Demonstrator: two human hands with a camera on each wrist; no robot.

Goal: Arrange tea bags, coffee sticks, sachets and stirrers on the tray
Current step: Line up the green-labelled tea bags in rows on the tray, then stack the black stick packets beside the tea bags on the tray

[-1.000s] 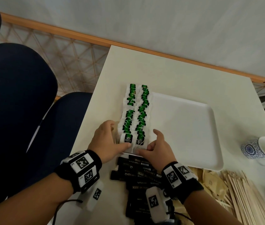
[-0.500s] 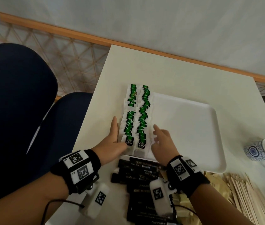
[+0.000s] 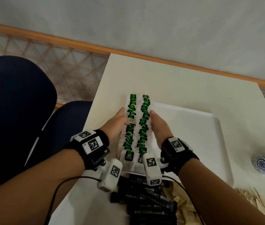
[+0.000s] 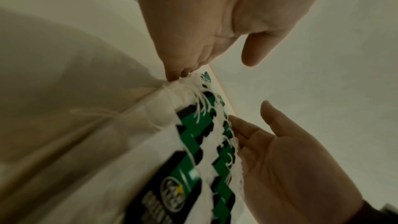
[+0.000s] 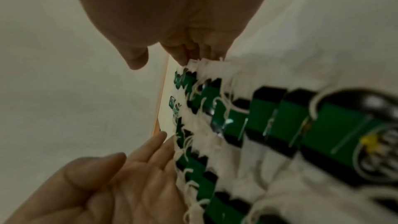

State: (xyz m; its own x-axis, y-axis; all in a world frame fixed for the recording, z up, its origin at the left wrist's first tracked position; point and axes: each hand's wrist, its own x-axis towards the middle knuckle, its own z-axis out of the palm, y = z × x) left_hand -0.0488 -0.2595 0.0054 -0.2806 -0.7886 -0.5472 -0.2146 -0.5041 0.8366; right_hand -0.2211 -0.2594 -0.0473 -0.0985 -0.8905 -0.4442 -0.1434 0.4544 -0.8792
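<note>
Tea bags point(image 3: 137, 125), papery (green-tagged), flat hands flanking

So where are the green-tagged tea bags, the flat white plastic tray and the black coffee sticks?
green-tagged tea bags point(image 3: 143, 125): head view, middle of the right row.
flat white plastic tray point(image 3: 193, 135): head view, bare floor.
black coffee sticks point(image 3: 146, 202): head view, middle of the pile.

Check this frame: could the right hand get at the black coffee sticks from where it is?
Probably yes. The right hand lies flat against the tea bags, holding nothing, and the coffee sticks lie uncovered on the table just behind its wrist, so it need only draw back.
</note>
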